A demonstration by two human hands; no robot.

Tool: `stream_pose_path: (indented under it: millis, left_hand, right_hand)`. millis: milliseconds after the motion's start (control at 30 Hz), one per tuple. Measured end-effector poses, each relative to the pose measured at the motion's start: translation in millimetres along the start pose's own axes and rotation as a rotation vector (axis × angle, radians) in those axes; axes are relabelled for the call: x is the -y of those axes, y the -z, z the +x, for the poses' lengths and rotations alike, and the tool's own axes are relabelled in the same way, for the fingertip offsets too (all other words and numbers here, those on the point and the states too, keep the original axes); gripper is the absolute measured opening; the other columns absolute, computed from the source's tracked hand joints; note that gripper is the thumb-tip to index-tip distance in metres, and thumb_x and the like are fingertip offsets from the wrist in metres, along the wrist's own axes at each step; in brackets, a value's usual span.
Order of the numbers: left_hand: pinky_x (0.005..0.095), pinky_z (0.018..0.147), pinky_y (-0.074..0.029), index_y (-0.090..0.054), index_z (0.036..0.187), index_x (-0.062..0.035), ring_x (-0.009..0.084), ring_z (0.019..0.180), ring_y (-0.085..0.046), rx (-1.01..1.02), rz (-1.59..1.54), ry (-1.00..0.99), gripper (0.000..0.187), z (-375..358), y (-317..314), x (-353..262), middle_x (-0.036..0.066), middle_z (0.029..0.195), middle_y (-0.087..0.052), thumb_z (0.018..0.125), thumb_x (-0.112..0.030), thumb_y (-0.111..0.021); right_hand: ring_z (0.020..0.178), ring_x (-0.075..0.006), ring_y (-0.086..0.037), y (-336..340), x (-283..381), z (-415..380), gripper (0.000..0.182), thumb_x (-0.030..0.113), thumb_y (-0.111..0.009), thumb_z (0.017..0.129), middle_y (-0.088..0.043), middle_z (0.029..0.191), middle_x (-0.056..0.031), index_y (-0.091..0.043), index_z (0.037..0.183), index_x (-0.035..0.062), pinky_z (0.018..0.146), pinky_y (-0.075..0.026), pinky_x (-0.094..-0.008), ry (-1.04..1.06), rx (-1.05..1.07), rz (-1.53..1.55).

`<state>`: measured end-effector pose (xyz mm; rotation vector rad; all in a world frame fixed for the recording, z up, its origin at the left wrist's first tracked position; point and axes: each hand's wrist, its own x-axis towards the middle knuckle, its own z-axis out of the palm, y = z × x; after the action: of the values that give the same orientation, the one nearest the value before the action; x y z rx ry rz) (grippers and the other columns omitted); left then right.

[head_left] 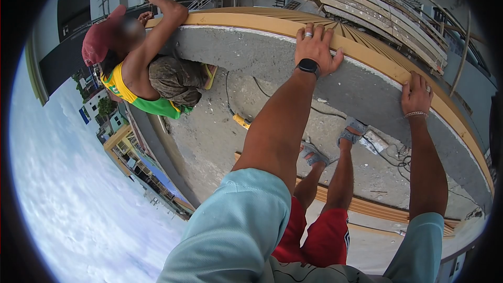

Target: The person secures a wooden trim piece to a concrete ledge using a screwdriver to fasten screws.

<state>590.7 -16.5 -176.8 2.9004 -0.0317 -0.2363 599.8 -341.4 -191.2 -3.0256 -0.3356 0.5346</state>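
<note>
A long tan slatted panel runs along the outer side of a grey concrete parapet, its top edge level with the wall top. My left hand, with a ring and a black watch, hooks its fingers over this edge, thumb apart. Farther right, my right hand, with a ring and a bracelet, also curls over the edge. The fingertips of both hands are partly hidden beyond it. At the panel's left end, a co-worker in a red cap squats, arms reaching over the wall.
A yellow corded power tool lies on the concrete floor. Black cords trail near my sandals. More tan slatted strips lie behind my feet. Beyond the parapet, long wooden planks form scaffolding.
</note>
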Motion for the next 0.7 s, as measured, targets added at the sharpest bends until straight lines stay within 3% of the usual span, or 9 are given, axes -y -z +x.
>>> stream_pose_path:
  millis: [700]
  left_hand:
    - [0.0496, 0.102, -0.029, -0.056, 0.12, -0.0073, 0.0352, 0.122, -0.042, 0.003, -0.003, 0.003, 0.054, 0.4, -0.1, 0.0, 0.015, 0.121, -0.053, 0.08, -0.043, -0.056]
  right_hand:
    - [0.121, -0.0338, -0.048, -1.5, -1.2, 0.2, 0.046, 0.032, -0.046, 0.089, -0.05, 0.131, -0.0137, -0.048, 0.131, 0.0135, 0.106, -0.028, -0.0519, -0.006, 0.001, 0.018]
